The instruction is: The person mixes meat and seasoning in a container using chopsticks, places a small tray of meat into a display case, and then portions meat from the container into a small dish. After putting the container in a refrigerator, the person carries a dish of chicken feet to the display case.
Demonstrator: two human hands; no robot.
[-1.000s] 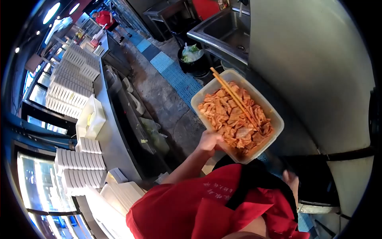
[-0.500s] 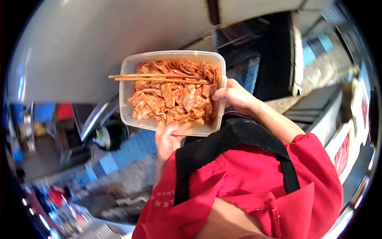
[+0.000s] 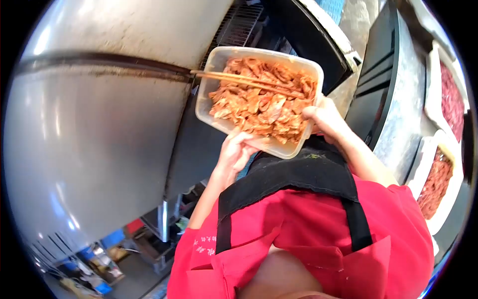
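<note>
A translucent plastic tub (image 3: pixel 209 107) filled with reddish, sauce-coated slices (image 3: pixel 271 107) is held tilted in front of the body. My left hand (image 3: pixel 234 152) grips its near left edge, fingers partly hidden beneath it. At the right end, my right hand (image 3: pixel 326 117) is closed on the rim with the thumb inside, near the slices. A pair of wooden chopsticks (image 3: pixel 239 78) lies across the slices, their ends sticking out past the tub's left rim.
Large metal cabinet doors (image 3: pixel 99 129) fill the left. Behind the tub, a dark door (image 3: pixel 313 37) stands open beside a wire rack (image 3: pixel 239 25). On the right, white trays of red meat (image 3: pixel 450 94) rest on a metal counter (image 3: pixel 403 99). Crates and boxes are at lower left.
Both hands and the tub have shifted right in the view and the tub has turned slightly clockwise. The view has swung, showing more of the metal cabinet and the meat trays.
</note>
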